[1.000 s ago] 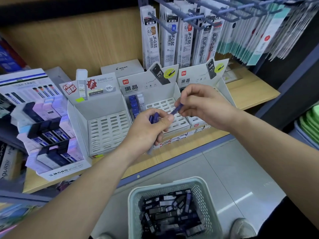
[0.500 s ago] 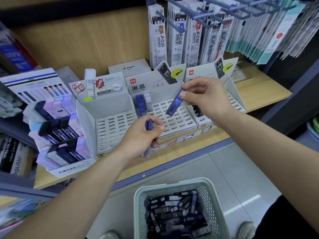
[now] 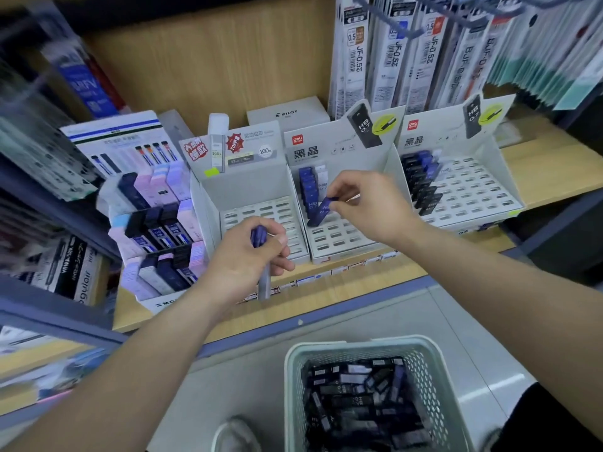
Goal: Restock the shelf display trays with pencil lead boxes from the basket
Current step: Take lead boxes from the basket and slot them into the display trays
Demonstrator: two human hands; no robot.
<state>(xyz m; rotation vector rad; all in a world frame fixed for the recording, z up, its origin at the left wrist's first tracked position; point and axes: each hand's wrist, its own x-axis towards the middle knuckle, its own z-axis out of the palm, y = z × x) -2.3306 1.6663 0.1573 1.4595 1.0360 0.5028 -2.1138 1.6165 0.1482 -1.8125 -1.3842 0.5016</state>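
My right hand pinches a blue pencil lead box by its top end, with the lower end down in the slots of the middle white display tray. A short column of blue boxes stands at that tray's back left. My left hand grips a few more blue and grey lead boxes in front of the left tray, whose slots hold nothing. The right tray carries dark and blue boxes on its left side. The pale green basket below holds several dark lead boxes.
A MONO lead display stands to the left on the wooden shelf. Refill packs hang on hooks above the trays. A white Pilot box sits behind them. The grey floor and a shoe show below.
My right hand carried the blue box from my left hand over to the middle tray and lowered it onto the slots. The view has moved closer to the shelf.
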